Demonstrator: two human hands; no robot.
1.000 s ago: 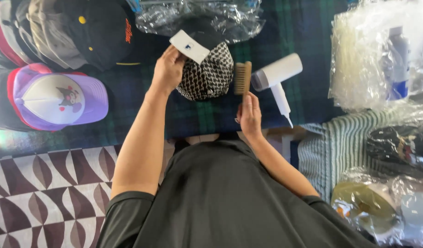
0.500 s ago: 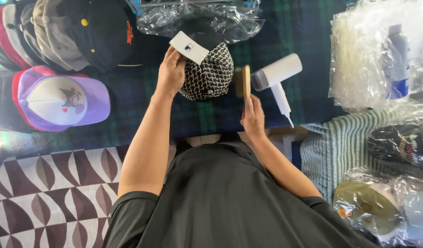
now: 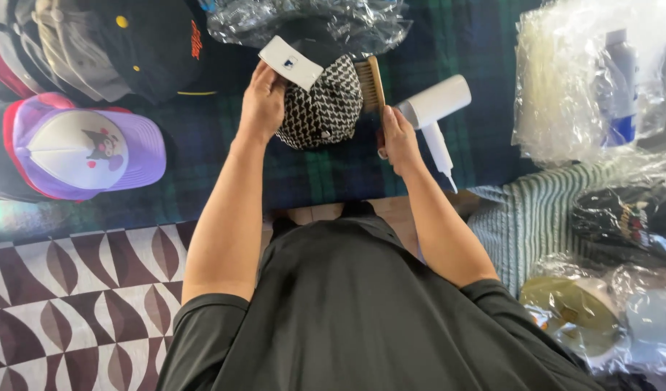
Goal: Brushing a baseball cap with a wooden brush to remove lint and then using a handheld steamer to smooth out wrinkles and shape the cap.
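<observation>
My left hand (image 3: 261,101) grips a black-and-white patterned cap (image 3: 322,106) with a white tag (image 3: 290,61) at its top, holding it over a dark plaid cloth (image 3: 333,170). My right hand (image 3: 398,139) holds a wooden brush (image 3: 371,83), bristles pressed against the cap's right side. A white handheld steamer (image 3: 434,116) lies just right of the brush on the cloth.
A purple and white cap (image 3: 87,148) sits at the left, with a stack of dark caps (image 3: 94,43) behind it. Clear plastic bags (image 3: 308,22) lie at the top. Bagged items (image 3: 593,80) and a striped cloth (image 3: 536,210) fill the right. A patterned floor (image 3: 72,297) shows at lower left.
The brush has moved up along the cap's right side, and my right hand rose with it. My left hand still holds the cap.
</observation>
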